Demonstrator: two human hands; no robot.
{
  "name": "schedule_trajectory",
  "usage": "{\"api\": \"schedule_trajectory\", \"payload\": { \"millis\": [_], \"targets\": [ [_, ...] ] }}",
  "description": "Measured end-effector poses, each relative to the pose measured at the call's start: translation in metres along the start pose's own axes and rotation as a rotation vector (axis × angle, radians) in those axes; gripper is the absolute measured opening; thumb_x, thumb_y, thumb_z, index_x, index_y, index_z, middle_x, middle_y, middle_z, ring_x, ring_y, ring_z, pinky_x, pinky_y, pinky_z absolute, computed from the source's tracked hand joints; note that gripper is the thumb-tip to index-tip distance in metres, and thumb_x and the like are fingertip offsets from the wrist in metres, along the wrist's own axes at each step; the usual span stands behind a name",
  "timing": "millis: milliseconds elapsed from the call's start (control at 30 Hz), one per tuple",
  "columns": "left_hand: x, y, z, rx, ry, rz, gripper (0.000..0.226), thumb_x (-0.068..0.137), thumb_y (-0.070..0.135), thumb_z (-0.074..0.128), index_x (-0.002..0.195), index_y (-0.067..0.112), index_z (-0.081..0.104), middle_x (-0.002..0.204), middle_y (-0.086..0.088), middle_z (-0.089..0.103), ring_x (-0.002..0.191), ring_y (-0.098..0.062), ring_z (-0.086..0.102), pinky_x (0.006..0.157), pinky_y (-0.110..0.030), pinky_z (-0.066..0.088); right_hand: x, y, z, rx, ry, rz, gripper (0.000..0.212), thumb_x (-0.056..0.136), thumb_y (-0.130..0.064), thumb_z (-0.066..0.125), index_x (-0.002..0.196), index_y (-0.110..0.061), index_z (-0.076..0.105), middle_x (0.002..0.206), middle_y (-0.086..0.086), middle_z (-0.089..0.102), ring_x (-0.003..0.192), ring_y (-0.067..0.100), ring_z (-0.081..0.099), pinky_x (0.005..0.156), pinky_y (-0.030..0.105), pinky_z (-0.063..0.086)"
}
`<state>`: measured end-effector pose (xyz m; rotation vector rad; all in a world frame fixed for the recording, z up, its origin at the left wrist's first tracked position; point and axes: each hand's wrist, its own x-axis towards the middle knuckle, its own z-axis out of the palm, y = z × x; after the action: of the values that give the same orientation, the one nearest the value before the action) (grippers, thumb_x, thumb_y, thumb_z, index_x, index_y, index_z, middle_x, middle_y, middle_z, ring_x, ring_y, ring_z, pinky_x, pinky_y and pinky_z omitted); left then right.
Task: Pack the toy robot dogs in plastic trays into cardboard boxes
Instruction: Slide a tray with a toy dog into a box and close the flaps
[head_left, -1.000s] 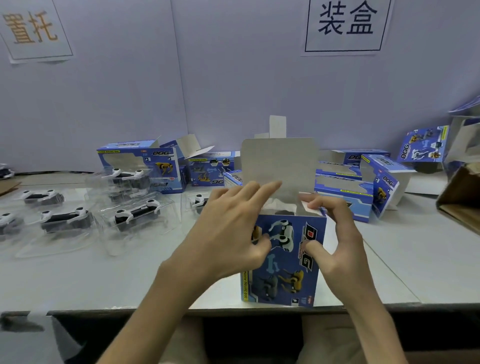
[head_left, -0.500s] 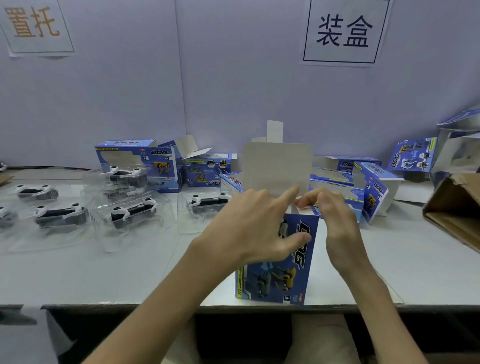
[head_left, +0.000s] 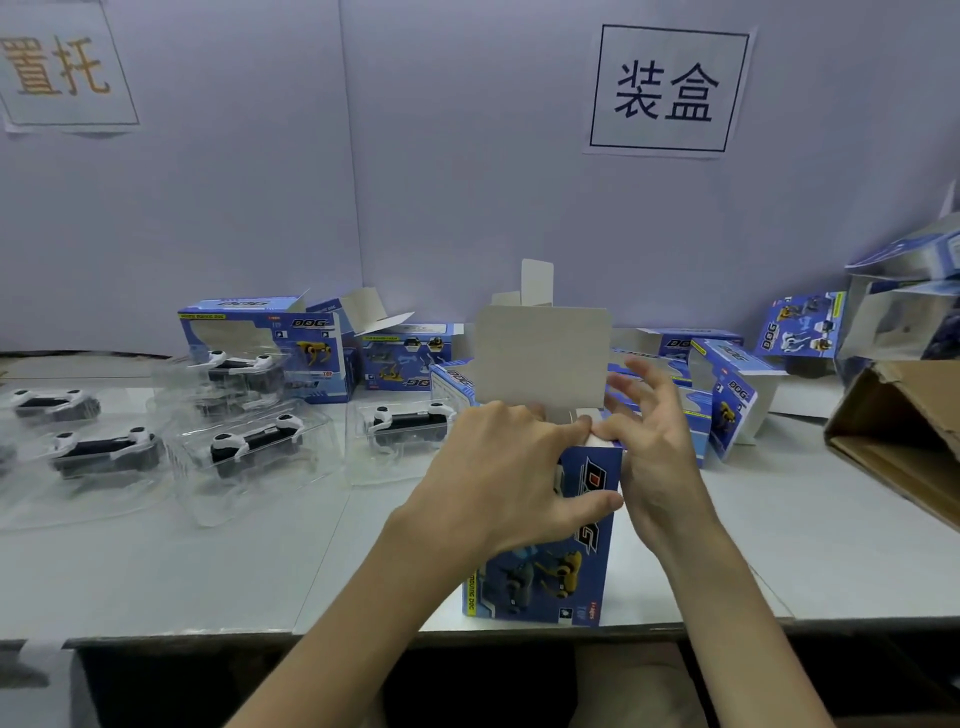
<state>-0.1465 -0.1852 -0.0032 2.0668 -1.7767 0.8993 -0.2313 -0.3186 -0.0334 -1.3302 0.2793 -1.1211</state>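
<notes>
Upright lid flap (head_left: 543, 358) of the box (head_left: 550, 571) sits just beyond the fingertips (head_left: 582, 428), blocks forward. One trayed dog (head_left: 410, 431) just left, blue boxes (head_left: 727, 395) crowd behind-right. Bare table (head_left: 779, 519) further right, up to the brown carton (head_left: 893, 431).

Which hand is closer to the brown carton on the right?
Right. The right hand is at the blue box's right side, toward the brown carton; the left hand grips the box's left side, farther from it.
</notes>
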Motion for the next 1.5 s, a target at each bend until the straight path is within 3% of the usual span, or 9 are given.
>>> {"api": "schedule_trajectory", "payload": {
  "millis": [167,333,533,667,800,900,1233,1367,1500],
  "targets": [
    [0.002,-0.002,0.003,0.052,-0.032,0.005,0.069,0.084,0.080,0.037,0.129,0.033,0.057,0.100,0.004,0.069,0.093,-0.020,0.065,0.071,-0.031,0.044,0.034,-0.032,0.007,-0.113,-0.180,-0.127,0.051,0.092,0.005,0.050,0.134,-0.025,0.055,0.132,-0.002,0.061,0.124,0.018,0.058,0.090,0.030,0.052],
    [0.001,-0.001,0.003,0.027,-0.061,-0.007,0.067,0.084,0.079,0.041,0.133,0.034,0.054,0.111,-0.002,0.069,0.095,-0.021,0.065,0.074,-0.032,0.047,0.081,-0.079,0.026,-0.812,-0.407,-0.377,0.028,0.097,-0.029,0.063,0.124,-0.031,0.065,0.124,-0.015,0.064,0.112,0.002,0.060,0.092,0.021,0.046],
    [0.004,-0.001,0.000,-0.002,-0.101,-0.016,0.065,0.085,0.077,0.045,0.131,0.033,0.057,0.115,-0.002,0.069,0.098,-0.020,0.065,0.072,-0.029,0.040,0.123,-0.113,0.078,-1.130,-0.650,-0.099,0.056,0.105,-0.053,0.025,0.099,-0.023,0.072,0.109,0.003,0.072,0.088,0.020,0.066,0.073,0.029,0.045],
    [0.000,0.001,-0.003,-0.005,-0.150,-0.035,0.065,0.084,0.077,0.046,0.134,0.036,0.054,0.126,-0.005,0.063,0.093,-0.023,0.064,0.069,-0.029,0.036,0.134,-0.098,0.090,-1.397,-0.739,0.068,0.068,0.099,-0.067,0.023,0.088,-0.018,0.069,0.098,0.004,0.068,0.088,0.021,0.063,0.080,0.034,0.050],
    [0.004,0.004,-0.007,-0.023,-0.232,-0.098,0.068,0.081,0.079,0.047,0.138,0.041,0.050,0.163,-0.015,0.016,0.094,-0.035,0.067,0.080,-0.034,0.045,0.131,-0.078,0.080,-1.423,-0.661,0.121,0.099,0.076,-0.093,0.022,0.123,-0.016,0.063,0.136,0.009,0.058,0.122,0.026,0.056,0.106,0.045,0.040],
    [0.007,0.004,-0.012,-0.030,-0.256,-0.105,0.067,0.081,0.080,0.048,0.135,0.041,0.055,0.165,-0.016,0.003,0.088,-0.035,0.068,0.082,-0.033,0.047,0.128,-0.077,0.083,-1.426,-0.647,0.073,0.095,0.059,-0.101,0.020,0.089,-0.023,0.065,0.102,0.000,0.068,0.090,0.017,0.066,0.085,0.039,0.049],
    [0.007,0.006,-0.014,-0.022,-0.276,-0.094,0.071,0.080,0.081,0.048,0.138,0.041,0.052,0.165,-0.016,0.003,0.097,-0.036,0.067,0.087,-0.035,0.048,0.113,-0.070,0.082,-1.452,-0.701,-0.195,0.079,0.067,-0.087,0.017,0.060,-0.013,0.043,0.062,0.004,0.047,0.058,0.019,0.042,0.059,0.033,0.035],
    [0.006,0.004,-0.011,-0.038,-0.241,-0.083,0.070,0.079,0.081,0.051,0.135,0.039,0.057,0.159,-0.013,0.025,0.082,-0.027,0.065,0.070,-0.031,0.039,0.107,-0.057,0.078,-1.516,-0.728,-0.380,0.075,0.072,-0.083,0.022,0.051,-0.012,0.034,0.050,0.003,0.036,0.050,0.019,0.034,0.053,0.032,0.030],
    [0.006,0.002,-0.006,-0.019,-0.189,-0.069,0.069,0.080,0.079,0.051,0.134,0.038,0.057,0.149,-0.011,0.044,0.092,-0.028,0.065,0.072,-0.032,0.040,0.106,-0.055,0.075,-1.517,-0.707,-0.605,0.075,0.072,-0.083,0.018,0.046,-0.013,0.029,0.043,0.002,0.028,0.043,0.017,0.028,0.048,0.030,0.023]
  ]
}}
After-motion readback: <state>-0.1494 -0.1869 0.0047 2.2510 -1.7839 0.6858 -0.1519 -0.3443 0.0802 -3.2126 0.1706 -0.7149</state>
